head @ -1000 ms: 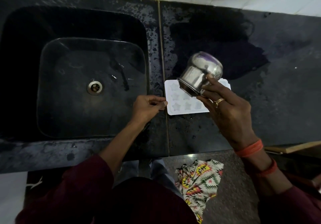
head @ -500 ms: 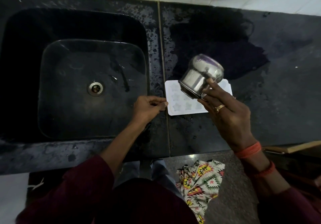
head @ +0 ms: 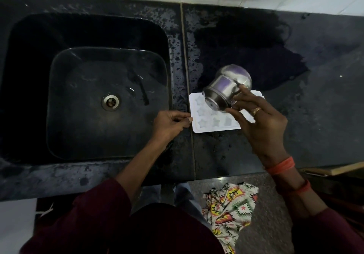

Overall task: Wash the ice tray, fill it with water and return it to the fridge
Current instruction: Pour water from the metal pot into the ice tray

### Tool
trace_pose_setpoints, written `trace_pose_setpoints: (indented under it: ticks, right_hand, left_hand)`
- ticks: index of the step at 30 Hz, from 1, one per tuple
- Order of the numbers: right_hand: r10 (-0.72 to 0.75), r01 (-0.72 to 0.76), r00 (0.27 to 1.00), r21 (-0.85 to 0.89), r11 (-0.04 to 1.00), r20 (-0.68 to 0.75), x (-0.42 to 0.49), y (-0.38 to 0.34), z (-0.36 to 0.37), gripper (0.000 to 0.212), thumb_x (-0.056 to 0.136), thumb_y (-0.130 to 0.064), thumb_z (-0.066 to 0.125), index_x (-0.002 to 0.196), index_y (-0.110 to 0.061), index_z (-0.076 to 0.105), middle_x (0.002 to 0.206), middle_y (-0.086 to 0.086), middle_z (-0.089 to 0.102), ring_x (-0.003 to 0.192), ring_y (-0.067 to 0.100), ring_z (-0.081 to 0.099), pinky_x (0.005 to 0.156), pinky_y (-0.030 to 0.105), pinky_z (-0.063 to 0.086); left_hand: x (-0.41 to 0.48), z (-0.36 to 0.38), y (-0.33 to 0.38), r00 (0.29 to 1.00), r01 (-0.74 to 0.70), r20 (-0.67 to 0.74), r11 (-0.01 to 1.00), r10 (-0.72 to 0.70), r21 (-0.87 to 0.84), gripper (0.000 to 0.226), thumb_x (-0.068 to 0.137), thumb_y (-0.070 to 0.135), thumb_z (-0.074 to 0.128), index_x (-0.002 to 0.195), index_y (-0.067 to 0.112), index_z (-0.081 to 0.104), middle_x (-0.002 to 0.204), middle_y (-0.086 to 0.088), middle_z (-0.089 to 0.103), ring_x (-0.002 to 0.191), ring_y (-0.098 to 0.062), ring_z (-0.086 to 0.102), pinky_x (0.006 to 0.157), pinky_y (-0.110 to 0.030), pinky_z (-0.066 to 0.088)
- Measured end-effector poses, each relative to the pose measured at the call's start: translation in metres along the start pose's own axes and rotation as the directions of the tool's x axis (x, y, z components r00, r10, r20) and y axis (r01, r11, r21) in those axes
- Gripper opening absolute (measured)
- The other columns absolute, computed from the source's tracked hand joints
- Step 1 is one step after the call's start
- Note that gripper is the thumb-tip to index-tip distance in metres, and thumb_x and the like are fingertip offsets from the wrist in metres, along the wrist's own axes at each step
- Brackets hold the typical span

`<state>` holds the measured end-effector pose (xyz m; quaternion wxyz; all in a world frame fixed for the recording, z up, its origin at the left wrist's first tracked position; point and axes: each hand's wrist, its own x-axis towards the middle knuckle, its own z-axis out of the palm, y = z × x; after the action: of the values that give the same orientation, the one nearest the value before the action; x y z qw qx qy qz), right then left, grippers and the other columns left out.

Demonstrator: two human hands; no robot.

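Note:
A white ice tray (head: 204,122) with star-shaped cells lies flat on the wet black counter (head: 315,115), just right of the sink. My left hand (head: 170,123) pinches the tray's left edge between thumb and fingers. My right hand (head: 260,125) grips a small steel pot (head: 226,89), tipped over with its mouth pointing down-left above the tray's upper cells. The pot and my right hand hide the tray's right part.
The black sink (head: 29,96) with its steel drain (head: 110,101) lies to the left. A seam (head: 187,56) runs between sink slab and counter. A patterned cloth (head: 230,208) lies on the floor below. A wooden board edge (head: 344,170) pokes in at right.
The steel pot has tilted a little further over the tray and shifted slightly. My left hand keeps its hold on the tray's edge, and the tray has not moved.

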<state>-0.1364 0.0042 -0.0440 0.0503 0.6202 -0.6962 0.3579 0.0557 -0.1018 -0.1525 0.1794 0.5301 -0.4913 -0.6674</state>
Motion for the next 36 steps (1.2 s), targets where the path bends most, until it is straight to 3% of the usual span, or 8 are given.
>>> trace_pose_setpoints:
  ticks: [6,8,13,18,25,28,32,36]
  right_hand:
    - [0.340,-0.339,0.940,0.186,0.922,0.027,0.028,0.020,-0.007,0.025,0.079,-0.025,0.086,0.091,-0.005,0.077,0.099,0.006,0.075,0.107,0.009,0.071,0.088,0.027,0.057]
    - [0.461,-0.458,0.885,0.295,0.839,0.063,0.036,0.026,-0.006,0.024,0.077,-0.024,0.087,0.092,-0.007,0.077,0.099,0.004,0.075,0.104,0.006,0.071,0.087,0.024,0.057]
    - [0.647,-0.602,0.750,0.551,0.578,0.140,0.050,0.047,0.006,0.031,0.078,-0.016,0.086,0.100,0.004,0.075,0.097,0.009,0.077,0.100,0.019,0.074,0.090,0.036,0.059]
    - [0.682,-0.599,0.710,0.662,0.451,0.178,0.053,0.059,0.022,0.033,0.084,-0.011,0.080,0.104,0.014,0.071,0.081,0.004,0.075,0.065,0.002,0.063,0.066,0.016,0.048]
    - [0.729,-0.623,0.650,0.701,0.348,0.216,0.051,0.075,0.047,0.028,0.083,-0.020,0.082,0.101,0.002,0.076,0.086,0.004,0.077,0.085,0.015,0.070,0.084,0.032,0.055]
    - [0.724,-0.616,0.655,0.707,0.346,0.216,0.048,0.077,0.056,0.022,0.086,-0.018,0.080,0.098,0.000,0.075,0.084,0.002,0.076,0.082,0.012,0.067,0.083,0.030,0.053]
    - [0.727,-0.616,0.652,0.708,0.344,0.215,0.046,0.079,0.066,0.032,0.088,-0.021,0.078,0.102,0.008,0.072,0.080,0.002,0.070,0.075,0.008,0.062,0.077,0.025,0.049]
    - [0.734,-0.639,0.628,0.710,0.296,0.259,0.045,0.084,0.068,0.031,0.084,-0.031,0.080,0.098,-0.004,0.075,0.084,0.003,0.073,0.085,0.015,0.065,0.083,0.032,0.053]
  left_hand:
    - [-0.002,0.001,0.004,1.000,0.004,-0.005,1.000,-0.004,0.006,0.016,0.084,0.016,0.084,0.099,0.015,0.081,0.083,-0.004,0.079,0.076,-0.014,0.077,0.065,-0.020,0.056]
    - [-0.003,0.002,0.005,1.000,0.009,-0.012,1.000,-0.009,0.011,0.017,0.084,0.016,0.083,0.101,0.012,0.081,0.084,-0.005,0.079,0.074,-0.011,0.076,0.065,-0.019,0.056]
    - [-0.004,0.001,0.007,1.000,0.004,-0.011,1.000,-0.004,0.006,0.012,0.085,0.017,0.083,0.096,0.020,0.081,0.080,0.000,0.078,0.073,-0.009,0.076,0.068,-0.022,0.059]
    - [-0.006,0.002,0.008,1.000,0.010,-0.022,1.000,-0.011,-0.002,0.011,0.084,0.018,0.083,0.095,0.020,0.081,0.081,-0.001,0.079,0.075,-0.012,0.077,0.069,-0.024,0.059]
    - [-0.007,0.003,0.010,1.000,-0.001,-0.025,1.000,0.001,0.004,0.011,0.085,0.016,0.083,0.091,0.024,0.080,0.081,-0.002,0.079,0.075,-0.013,0.077,0.070,-0.022,0.059]
    - [-0.006,0.003,0.009,1.000,0.003,-0.026,1.000,-0.003,0.009,0.010,0.084,0.017,0.083,0.093,0.023,0.080,0.081,-0.001,0.079,0.076,-0.014,0.077,0.070,-0.021,0.057]
    - [-0.005,0.001,0.008,1.000,0.000,-0.031,1.000,0.001,0.018,0.011,0.083,0.020,0.084,0.088,0.030,0.079,0.081,-0.001,0.080,0.078,-0.015,0.078,0.076,-0.026,0.059]
    - [-0.006,0.004,0.008,0.999,0.007,-0.036,1.000,-0.006,0.015,0.009,0.084,0.020,0.084,0.089,0.026,0.080,0.081,-0.002,0.080,0.076,-0.013,0.077,0.071,-0.025,0.057]
